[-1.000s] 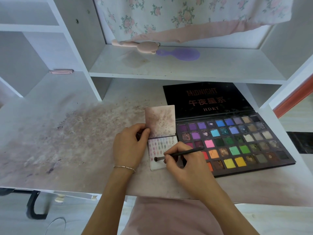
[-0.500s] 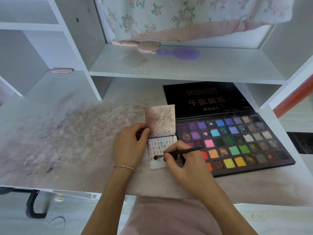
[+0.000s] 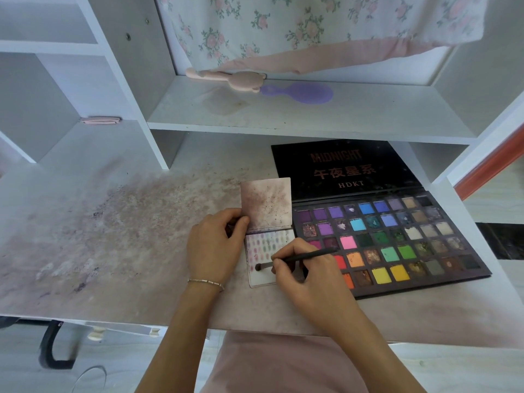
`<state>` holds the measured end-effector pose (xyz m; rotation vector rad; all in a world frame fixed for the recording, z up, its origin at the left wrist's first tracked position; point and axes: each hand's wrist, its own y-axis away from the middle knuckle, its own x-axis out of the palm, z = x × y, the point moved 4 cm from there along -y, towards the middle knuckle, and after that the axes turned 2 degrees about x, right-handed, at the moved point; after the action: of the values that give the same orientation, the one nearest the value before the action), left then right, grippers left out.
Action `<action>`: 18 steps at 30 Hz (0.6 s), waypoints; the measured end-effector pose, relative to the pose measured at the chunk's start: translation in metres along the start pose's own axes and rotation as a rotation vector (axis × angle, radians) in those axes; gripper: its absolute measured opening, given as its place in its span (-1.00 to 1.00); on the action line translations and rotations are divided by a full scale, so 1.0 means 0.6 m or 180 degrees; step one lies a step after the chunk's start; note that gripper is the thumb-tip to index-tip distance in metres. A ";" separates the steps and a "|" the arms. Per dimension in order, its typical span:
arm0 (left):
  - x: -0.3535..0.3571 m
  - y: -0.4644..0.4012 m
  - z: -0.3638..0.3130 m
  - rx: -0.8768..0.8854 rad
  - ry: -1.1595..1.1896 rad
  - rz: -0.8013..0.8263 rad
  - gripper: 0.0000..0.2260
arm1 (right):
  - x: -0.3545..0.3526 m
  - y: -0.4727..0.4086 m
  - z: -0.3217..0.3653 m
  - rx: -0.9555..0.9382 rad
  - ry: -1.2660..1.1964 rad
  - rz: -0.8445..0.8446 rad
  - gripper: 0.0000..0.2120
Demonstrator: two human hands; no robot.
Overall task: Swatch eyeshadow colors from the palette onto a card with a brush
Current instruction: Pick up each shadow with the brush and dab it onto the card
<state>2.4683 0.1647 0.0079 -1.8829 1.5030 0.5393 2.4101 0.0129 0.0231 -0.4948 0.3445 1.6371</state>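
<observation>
The card [image 3: 269, 245] lies flat on the desk [image 3: 119, 245], tucked against the left edge of the palette [image 3: 397, 245], with rows of small pastel swatches across its upper part. A stained flap [image 3: 266, 202] stands up from its far edge. The left hand [image 3: 214, 245] rests on the desk just left of the card, thumb pressed against the flap's lower corner, the fingers curled loosely there (a thin bracelet [image 3: 205, 282] sits on that wrist). The right hand [image 3: 309, 273] pinches a dark brush [image 3: 295, 258] close to its head, pencil-fashion, so the handle slants back over the palette's pans. The brush tip touches the card's lower left area, below the swatches. The two hands are close together but not touching, the card between them.

The palette sits open on the right side of the desk, its black lid lying back under the shelf [image 3: 312, 120]. On that shelf lie a pink brush [image 3: 226, 78] and a purple one [image 3: 297, 93], touching end to end.
</observation>
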 end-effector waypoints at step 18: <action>0.000 -0.001 0.001 0.0019 0.0029 -0.0025 -0.88 | -0.032 0.015 -0.001 -0.0309 -0.0834 -0.0773 -0.82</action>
<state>2.4689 0.1652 0.0075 -1.8883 1.5009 0.5227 2.4029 -0.0051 0.0318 -0.3728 0.0086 1.4639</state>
